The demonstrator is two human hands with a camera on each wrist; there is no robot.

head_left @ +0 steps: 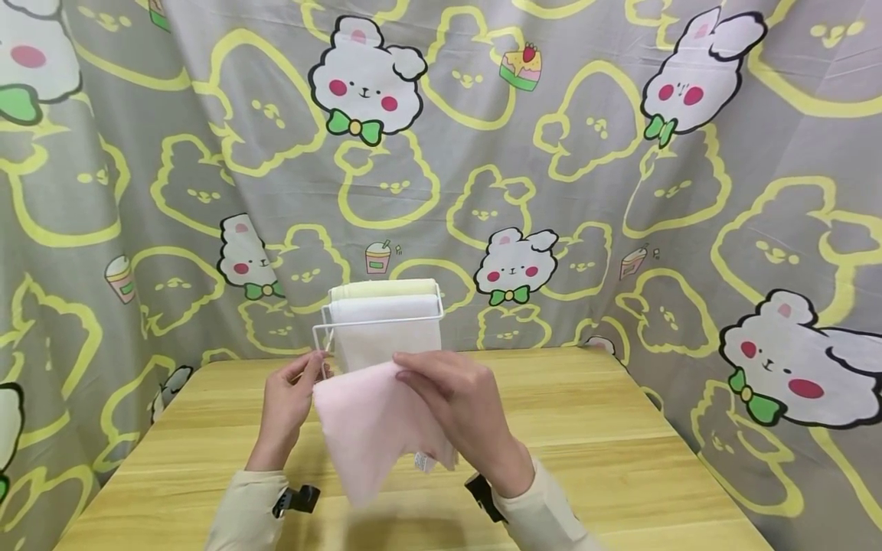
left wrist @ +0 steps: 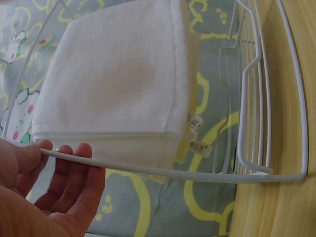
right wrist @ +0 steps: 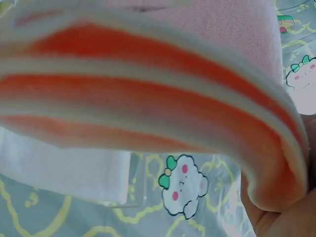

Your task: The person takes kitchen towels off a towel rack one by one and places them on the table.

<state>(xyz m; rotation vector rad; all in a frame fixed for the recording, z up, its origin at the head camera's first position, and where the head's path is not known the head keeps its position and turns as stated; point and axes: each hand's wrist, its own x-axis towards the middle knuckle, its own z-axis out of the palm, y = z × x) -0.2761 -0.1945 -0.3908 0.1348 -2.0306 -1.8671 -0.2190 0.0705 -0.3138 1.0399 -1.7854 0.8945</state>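
A white wire towel rack [head_left: 375,324] stands on the table, with a white towel [head_left: 386,310] and a pale yellow towel [head_left: 386,288] hung over its bars. My left hand [head_left: 292,394] pinches the rack's left side wire [left wrist: 133,170] between thumb and fingers. Folded pink towel [head_left: 372,428] dangles from my right hand [head_left: 458,398], which pinches its upper edge in front of the rack. In the right wrist view the pink towel's folded layers [right wrist: 123,94] look orange-pink and blurred. They hide most of the rack there.
The wooden table [head_left: 586,444] extends to both sides of the rack. Behind and beside it hangs a grey curtain [head_left: 413,191] with bunny prints. Small printed labels [left wrist: 200,148] stick out from the hung towels.
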